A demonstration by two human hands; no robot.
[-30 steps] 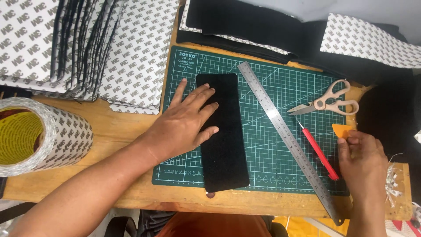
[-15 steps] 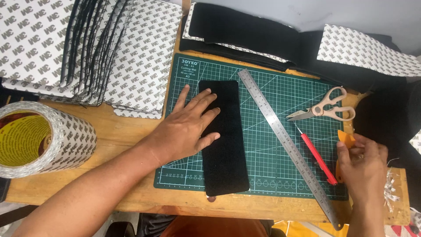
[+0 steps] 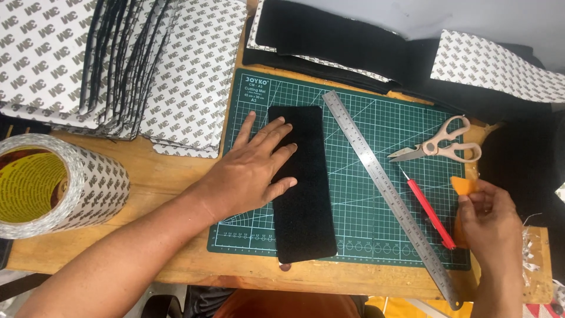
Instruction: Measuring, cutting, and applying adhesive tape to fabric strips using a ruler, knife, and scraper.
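Left hand point(image 3: 253, 171) lies open, flat, pinning the black strip point(image 3: 303, 188) steady beneath it, while right hand point(image 3: 491, 221) pinches an orange scraper point(image 3: 465, 186).

A wooden table point(image 3: 170, 176) carries a green cutting mat point(image 3: 353, 194) beneath both hands, a tape roll point(image 3: 59, 185) and stacked backing sheets point(image 3: 118, 65) beyond the left hand point(image 3: 250, 171).

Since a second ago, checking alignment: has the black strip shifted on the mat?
No. The black strip lies at the same spot on the green cutting mat, beside the steel ruler.
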